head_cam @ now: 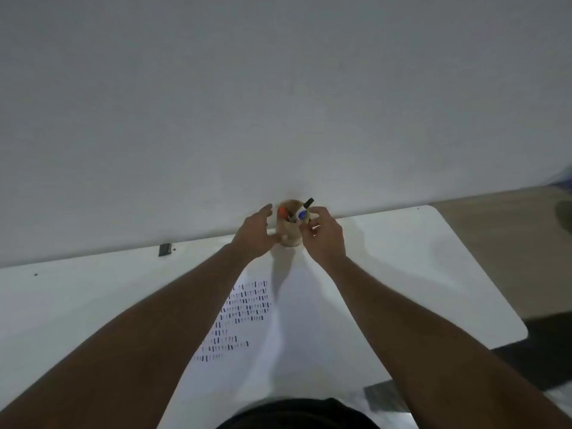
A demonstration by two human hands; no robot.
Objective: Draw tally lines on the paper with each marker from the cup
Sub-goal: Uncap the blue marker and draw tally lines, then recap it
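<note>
A tan cup [291, 235] stands at the table's far edge against the wall. It holds several markers: one with an orange cap [281, 212], one with a blue cap [301, 215], and a black-capped one [308, 202] sticking up highest. My left hand [255, 233] is beside the cup's left side, fingers spread, apparently touching it. My right hand [325, 235] is at the cup's right side with fingertips at the markers; whether it grips one I cannot tell. A white paper [278, 335] with rows of dark tally lines [241, 317] lies between my forearms.
The white table [433, 274] ends at a rounded corner on the right, with floor beyond. A small dark object [165, 249] sits at the table's far edge to the left. A plain wall rises right behind the cup.
</note>
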